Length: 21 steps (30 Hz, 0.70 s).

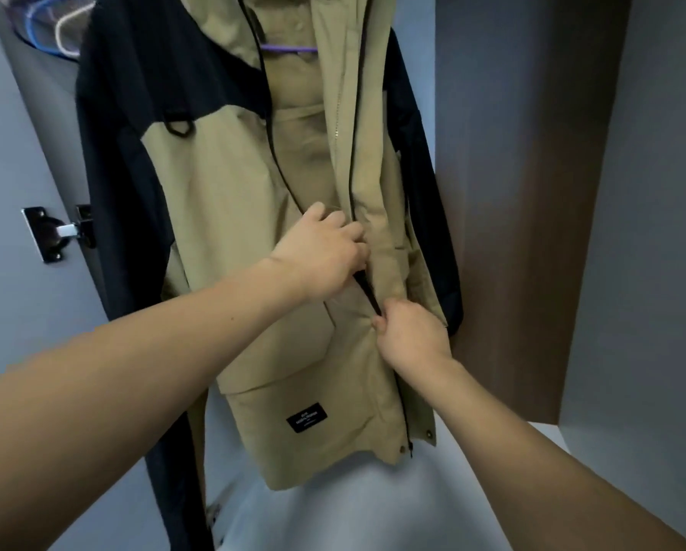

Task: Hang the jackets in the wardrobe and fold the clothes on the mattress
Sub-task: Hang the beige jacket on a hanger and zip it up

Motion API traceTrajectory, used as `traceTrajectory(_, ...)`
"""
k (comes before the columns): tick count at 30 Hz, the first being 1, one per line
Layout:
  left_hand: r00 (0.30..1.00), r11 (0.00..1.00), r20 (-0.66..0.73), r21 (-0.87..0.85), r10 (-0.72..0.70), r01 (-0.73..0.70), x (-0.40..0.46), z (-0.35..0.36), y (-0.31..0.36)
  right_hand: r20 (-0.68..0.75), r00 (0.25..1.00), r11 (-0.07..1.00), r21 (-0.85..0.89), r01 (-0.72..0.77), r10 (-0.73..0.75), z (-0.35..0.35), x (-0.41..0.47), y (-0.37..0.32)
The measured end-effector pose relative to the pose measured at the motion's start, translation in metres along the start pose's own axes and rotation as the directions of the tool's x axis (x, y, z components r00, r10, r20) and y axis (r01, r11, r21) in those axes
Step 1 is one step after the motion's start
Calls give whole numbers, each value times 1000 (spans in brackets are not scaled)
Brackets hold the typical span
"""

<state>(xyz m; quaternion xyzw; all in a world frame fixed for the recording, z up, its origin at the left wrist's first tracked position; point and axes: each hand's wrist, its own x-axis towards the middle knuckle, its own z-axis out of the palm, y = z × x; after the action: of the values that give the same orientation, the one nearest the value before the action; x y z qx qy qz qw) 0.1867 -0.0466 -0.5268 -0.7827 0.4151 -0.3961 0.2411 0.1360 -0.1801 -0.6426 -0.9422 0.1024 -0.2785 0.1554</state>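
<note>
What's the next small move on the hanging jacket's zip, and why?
Probably draw the zip further up with the left hand while the right hand keeps the front taut. The jacket already hangs on the purple hanger, closed below the hands, open above; both hands pinch the front at the zip.

A tan-and-navy jacket (pixel 230 216) is carried by a purple hanger (pixel 289 48) inside the wardrobe (pixel 532 232).

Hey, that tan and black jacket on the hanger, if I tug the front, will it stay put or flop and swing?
The jacket is probably floppy: its cloth creases where the left hand and right hand grip it. It likely swings, since it hangs from one thin purple hanger. It seems light, as the hanger shows no sag.
</note>
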Motion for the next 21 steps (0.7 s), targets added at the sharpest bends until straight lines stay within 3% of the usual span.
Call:
traceTrajectory(5, 969, 974, -100, -13, -228, 228, 15, -20, -53, 40, 998, 997, 58, -51, 49, -8, 1, -2)
traceTrajectory(9, 987, 982, -34, -113, -157, 152, 30, -29, -50, -133, 991, 975, 218, 41, -12, -36, 32, -41)
traceTrajectory(11, 995, 990, -14, -105, -97, 95, 35, -32, -55, -164, 985, 980, 181, 78, -48, -46, 47, -55)
traceTrajectory(16, 977, 978, -54, 24, -208, 209, 44, -46, -95, -34, 999, 995, 97, -7, 11, -47, 59, -55)
traceTrajectory(19, 953, 959, -107, -16, -282, 282, 51, -52, -111, 145, 989, 1000, 10, -10, 9, -61, 76, -62)
traceTrajectory(21, 961, 964, -88, -62, -262, 258, 56, -50, -111, 165, 986, 999, 37, 23, -29, -79, 90, -73)
